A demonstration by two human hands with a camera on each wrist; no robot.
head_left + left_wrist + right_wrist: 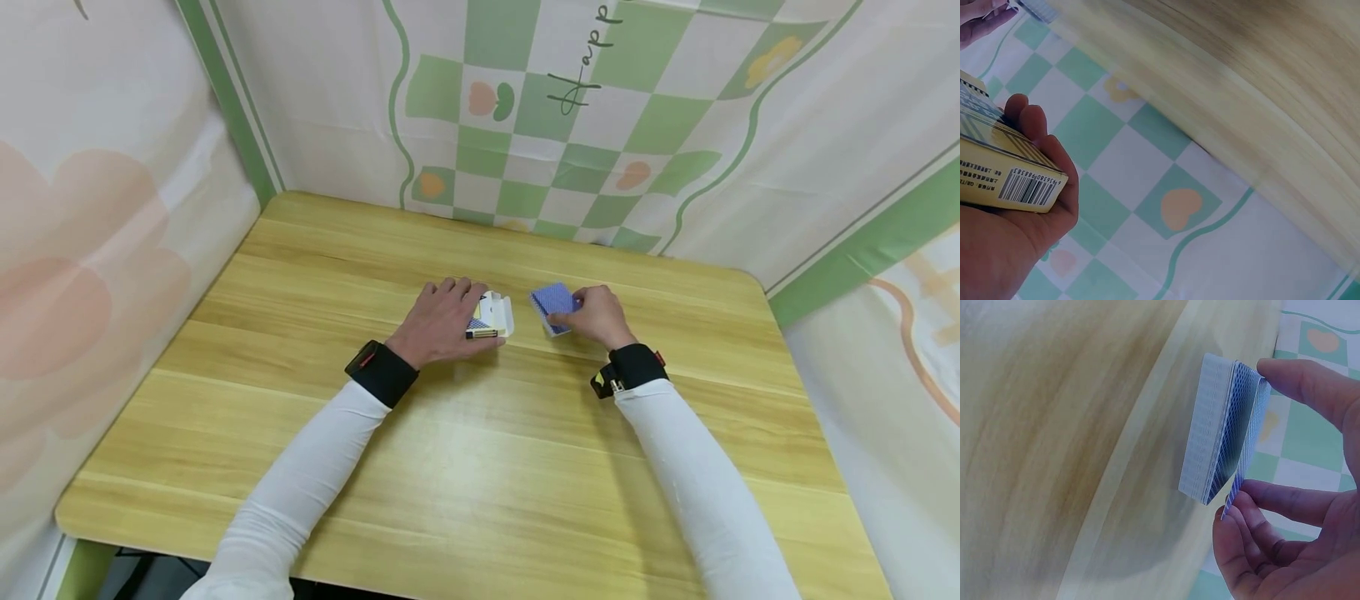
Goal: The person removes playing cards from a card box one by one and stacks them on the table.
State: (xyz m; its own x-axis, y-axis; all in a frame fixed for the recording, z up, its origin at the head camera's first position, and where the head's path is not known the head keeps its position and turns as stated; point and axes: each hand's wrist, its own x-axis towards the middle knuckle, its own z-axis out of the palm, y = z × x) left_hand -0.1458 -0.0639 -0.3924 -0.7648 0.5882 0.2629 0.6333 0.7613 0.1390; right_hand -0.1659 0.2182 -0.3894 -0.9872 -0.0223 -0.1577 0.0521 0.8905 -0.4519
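My left hand (pixel 438 323) grips a playing-card box (pixel 492 312) near the middle of the table, its white flap standing open on the right. In the left wrist view the yellow box (pixel 997 181) shows a barcode on its side, and my fingers curl round its far edge. Just to the right, a deck of playing cards (pixel 1204 431) with blue patterned backs lies on the table. My right hand (pixel 598 317) pinches a card (pixel 1250 434) by its two ends, between thumb and fingertips. That card is tilted away from the top of the deck along one side.
Both hands are over the far half of a wood-grain table (pixel 465 467). A fabric curtain (pixel 337 100) with green checks and hearts hangs along the back edge, with more cloth at both sides. Black bands (pixel 382 373) circle both wrists.
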